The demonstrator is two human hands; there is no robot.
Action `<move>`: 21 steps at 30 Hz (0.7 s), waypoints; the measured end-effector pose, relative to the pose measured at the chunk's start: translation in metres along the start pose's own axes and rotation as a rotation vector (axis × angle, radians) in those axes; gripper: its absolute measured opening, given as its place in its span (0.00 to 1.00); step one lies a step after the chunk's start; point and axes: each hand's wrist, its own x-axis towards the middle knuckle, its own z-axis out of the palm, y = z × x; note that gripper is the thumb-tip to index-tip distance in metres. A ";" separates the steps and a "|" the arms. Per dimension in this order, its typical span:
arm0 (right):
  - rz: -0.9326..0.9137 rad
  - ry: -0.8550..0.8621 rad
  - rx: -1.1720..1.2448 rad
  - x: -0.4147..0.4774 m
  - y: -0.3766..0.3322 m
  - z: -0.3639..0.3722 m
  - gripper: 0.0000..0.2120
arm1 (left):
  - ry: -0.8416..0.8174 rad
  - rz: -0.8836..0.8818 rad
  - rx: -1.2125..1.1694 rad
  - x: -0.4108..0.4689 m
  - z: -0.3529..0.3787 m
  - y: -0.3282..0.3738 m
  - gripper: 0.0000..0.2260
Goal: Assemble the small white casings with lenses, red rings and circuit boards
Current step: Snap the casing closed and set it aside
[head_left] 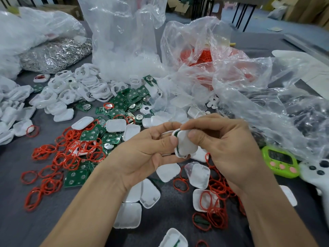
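Right, both grips are on one white casing [187, 143], held in the air left of the green timer [280, 162]. Left grip [151, 148] cradles it, thumb on the edge. Right grip [222, 145] pinches the cover half from above. A circuit board [175, 135] edge shows green in the seam, so the halves look not fully seated.

Risks, my read:
- Squeezing now could trap the board crooked.
- A ring inside, which I can't see, could get nipped.
- Can't tell whether the lens is in place.
- A slip drops it among the loose red rings [217, 186] and casing halves [199, 175] on the bench [17, 220] lower left of the timer, where it's easily confused with unfinished parts.
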 end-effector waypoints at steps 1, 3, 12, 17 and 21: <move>-0.013 -0.009 -0.009 0.000 0.000 0.000 0.11 | -0.004 -0.002 0.001 0.000 0.000 0.000 0.36; -0.030 -0.006 -0.026 0.000 0.002 0.001 0.10 | -0.006 0.001 0.002 -0.001 0.001 0.000 0.34; -0.034 0.091 -0.090 -0.004 0.003 0.007 0.10 | -0.009 0.032 0.030 -0.001 0.003 0.001 0.28; -0.036 0.146 -0.088 -0.007 0.003 0.012 0.07 | -0.001 0.052 0.017 -0.002 0.002 0.000 0.25; -0.036 0.247 -0.061 -0.009 0.003 0.019 0.07 | 0.000 0.087 0.023 -0.002 0.002 0.000 0.22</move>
